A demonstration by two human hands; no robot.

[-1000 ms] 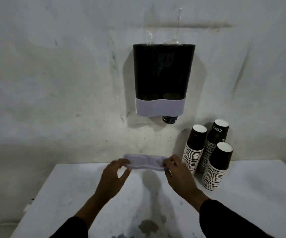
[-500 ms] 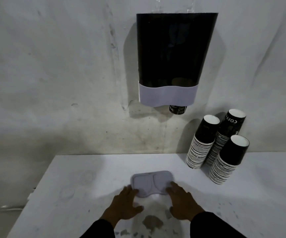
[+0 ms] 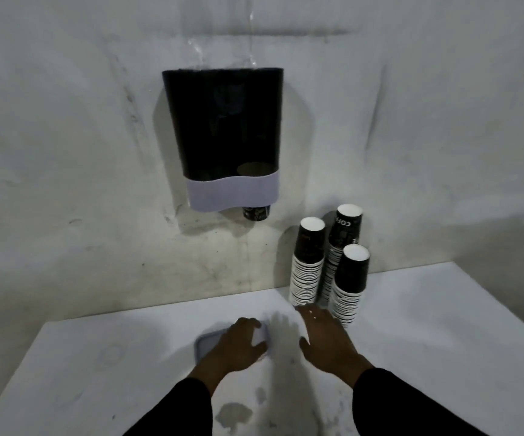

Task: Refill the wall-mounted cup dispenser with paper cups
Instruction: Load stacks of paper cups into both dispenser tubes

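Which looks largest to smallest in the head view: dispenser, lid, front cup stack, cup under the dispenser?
1. dispenser
2. front cup stack
3. lid, partly hidden by the left hand and nearer the camera, so its rank against the stack is unsure
4. cup under the dispenser

Black dispenser (image 3: 223, 121), lilac band (image 3: 232, 193); 3 black, white-striped cup stacks (image 3: 306, 262).

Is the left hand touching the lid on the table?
Touching. The head view shows the left hand resting on the lid, covering most of it.
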